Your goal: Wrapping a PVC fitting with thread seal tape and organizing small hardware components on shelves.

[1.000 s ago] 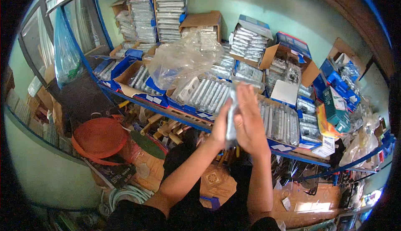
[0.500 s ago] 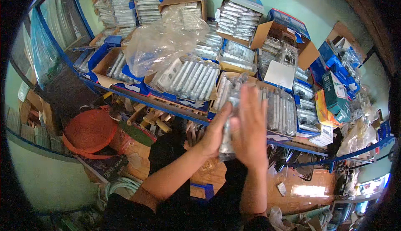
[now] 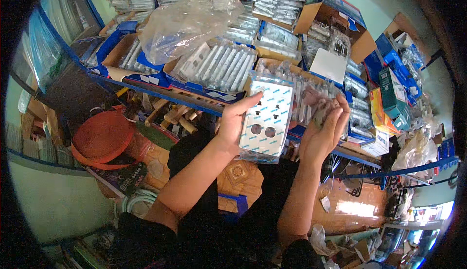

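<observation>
Clamping bagged white plate (image 3: 266, 118) in left hand (image 3: 231, 127), right hand (image 3: 322, 133), fingers (image 3: 343, 109) curled at clear plastic (image 3: 319, 107), grip unclear.

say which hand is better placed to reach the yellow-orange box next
Probably the right hand: it is nearer the yellow-orange box, while the left hand grips the wrapped white plate. Whether the right holds anything is unclear.

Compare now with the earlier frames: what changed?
Right hand moved right, off the wrapped white plate; whether it grips anything is unclear. Left hand keeps hold; the plate turned from edge-on to face the camera. Unchanged: clear bag, red-orange roll.
</observation>
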The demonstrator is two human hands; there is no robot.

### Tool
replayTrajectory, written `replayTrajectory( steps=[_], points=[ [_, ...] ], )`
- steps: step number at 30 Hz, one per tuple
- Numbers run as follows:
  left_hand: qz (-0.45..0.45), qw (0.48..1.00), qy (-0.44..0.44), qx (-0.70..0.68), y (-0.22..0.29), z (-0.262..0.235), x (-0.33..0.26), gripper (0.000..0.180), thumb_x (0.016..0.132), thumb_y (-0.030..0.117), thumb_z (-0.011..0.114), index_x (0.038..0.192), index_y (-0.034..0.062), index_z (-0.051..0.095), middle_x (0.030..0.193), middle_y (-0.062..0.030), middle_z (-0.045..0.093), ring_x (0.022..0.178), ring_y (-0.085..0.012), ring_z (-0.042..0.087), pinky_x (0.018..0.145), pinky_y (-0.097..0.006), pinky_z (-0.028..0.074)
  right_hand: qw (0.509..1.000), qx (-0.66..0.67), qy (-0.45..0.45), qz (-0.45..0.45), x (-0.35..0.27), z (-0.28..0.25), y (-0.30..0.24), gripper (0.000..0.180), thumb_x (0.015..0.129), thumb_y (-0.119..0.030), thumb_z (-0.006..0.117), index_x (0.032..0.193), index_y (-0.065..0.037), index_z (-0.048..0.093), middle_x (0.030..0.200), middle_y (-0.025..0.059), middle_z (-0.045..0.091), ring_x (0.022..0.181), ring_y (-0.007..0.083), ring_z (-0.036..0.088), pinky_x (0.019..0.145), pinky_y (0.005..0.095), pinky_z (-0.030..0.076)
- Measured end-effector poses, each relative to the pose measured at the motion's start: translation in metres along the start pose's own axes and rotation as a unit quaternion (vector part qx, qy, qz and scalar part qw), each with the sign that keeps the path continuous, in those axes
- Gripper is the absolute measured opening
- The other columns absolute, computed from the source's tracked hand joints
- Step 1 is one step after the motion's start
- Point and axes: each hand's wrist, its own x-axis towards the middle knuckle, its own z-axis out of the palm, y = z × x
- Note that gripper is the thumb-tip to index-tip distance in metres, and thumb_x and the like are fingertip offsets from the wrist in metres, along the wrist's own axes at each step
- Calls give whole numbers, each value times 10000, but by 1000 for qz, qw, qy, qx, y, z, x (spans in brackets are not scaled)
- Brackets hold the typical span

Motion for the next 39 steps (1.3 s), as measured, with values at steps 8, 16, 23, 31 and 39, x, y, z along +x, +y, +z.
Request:
replayTrajectory(
  steps=[8, 16, 23, 31, 39],
  points=[
    [-8, 1000, -14, -25, -6, -16, 0, 450, 1039, 289, 515, 1352, -31, 561, 1227, -156, 696, 1055, -253, 710, 946, -401, 566, 973, 60, -206, 82, -22, 13, 0, 361, 1056, -255, 478, 1334, -33, 416, 1241, 115, 434, 1223, 218, 424, 1110, 377, 299],
    [36, 999, -14, 33, 0, -12, -3, 455, 1040, 304, 483, 1324, -39, 580, 1204, -156, 704, 1040, -245, 712, 934, -369, 560, 938, -199, -250, -130, -17, 5, -38, 544, 956, -229, 645, 1411, -3, 451, 1401, 271, 410, 1300, 414, 420, 1122, 505, 313],
    [266, 881, 27, 390, -13, 7, -9, 593, 1079, 336, 402, 1540, -25, 307, 1499, -163, 467, 1373, -241, 481, 1147, -391, 379, 864, -268, -407, -129, -32, 2, -68, 1156, 578, -272, 960, 1556, -103, 368, 1577, 257, 267, 1433, 479, 342, 1149, 514, 368],
    [334, 859, -34, 386, -10, -3, -4, 739, 1069, 492, 275, 1590, -30, 229, 1600, -155, 356, 1481, -267, 337, 1230, -407, 205, 895, -134, -409, -121, -28, -1, -38, 1073, 745, -180, 871, 1605, -54, 240, 1575, 343, 246, 1452, 508, 311, 1185, 482, 316],
    [348, 545, -64, 760, -57, -3, -9, 891, 944, 505, 539, 1559, -76, 262, 1569, -321, 313, 1489, -442, 266, 1209, -505, 180, 876, 328, -154, 320, -35, -9, 2, 675, 1015, -574, 445, 1397, -22, 509, 1274, 135, 631, 1173, 250, 592, 1035, 392, 457]
  ],
)
